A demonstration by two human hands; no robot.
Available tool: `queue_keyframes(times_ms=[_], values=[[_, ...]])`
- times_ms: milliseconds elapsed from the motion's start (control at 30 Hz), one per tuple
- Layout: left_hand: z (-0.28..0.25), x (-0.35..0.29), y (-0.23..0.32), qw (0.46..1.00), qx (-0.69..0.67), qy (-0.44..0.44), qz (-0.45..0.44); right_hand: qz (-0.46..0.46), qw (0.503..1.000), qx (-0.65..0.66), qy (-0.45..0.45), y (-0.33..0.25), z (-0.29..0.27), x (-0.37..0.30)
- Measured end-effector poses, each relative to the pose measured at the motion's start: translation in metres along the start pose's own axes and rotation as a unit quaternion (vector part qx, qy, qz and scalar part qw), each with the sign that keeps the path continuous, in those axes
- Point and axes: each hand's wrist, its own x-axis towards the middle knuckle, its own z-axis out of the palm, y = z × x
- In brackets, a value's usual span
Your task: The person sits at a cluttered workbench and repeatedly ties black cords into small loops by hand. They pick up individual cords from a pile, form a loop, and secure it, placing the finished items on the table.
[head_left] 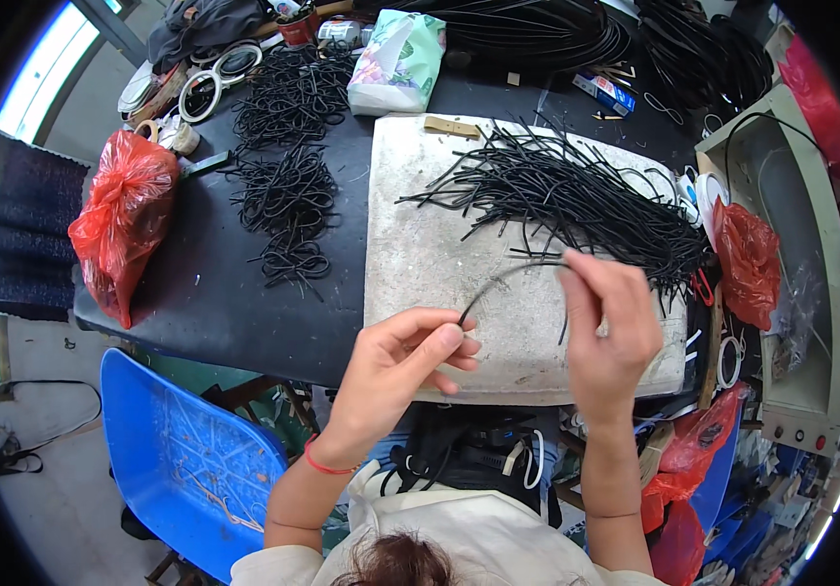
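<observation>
1. At far left, on the dark table (229, 317), a knotted red plastic bag (127, 210); below, beside the table, a blue plastic tub (137, 410) with scraps inside.
2. Next, on the table, a rough column of looped black bundles (288, 190); well apart from both hands.
3. Over the near side of the pale board (415, 254), the left hand (395, 356); closed at thumb and forefinger on the lower left end of a thin black strand (485, 287), with the other fingers loosely curled.
4. Between the hands, the strand in an upward arch above the board; running from the left pinch, up and rightward to the right fingertips.
5. On the board, beyond the arch, a heaped pile of loose black strands (556, 190).
6. Near the pile, the right hand (610, 322); thumb and forefinger nipped together at the strand's upper right end; cannot tell, through blur, how firmly.
7. At far right, a crumpled red bag (747, 264), just beside a grey metal casing (825, 244).
</observation>
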Motion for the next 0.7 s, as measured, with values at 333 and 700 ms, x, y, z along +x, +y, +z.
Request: queue_keyframes(times_ms=[333, 700], values=[[0.001, 0.017, -0.021, 0.990, -0.126, 0.049, 0.039, -0.056, 0.983, 0.064, -0.163, -0.018, 0.026, -0.027], [-0.010, 0.019, -0.005, 0.966, -0.260, 0.014, -0.001, -0.018, 0.980, 0.088, -0.176, -0.008, 0.010, -0.022]])
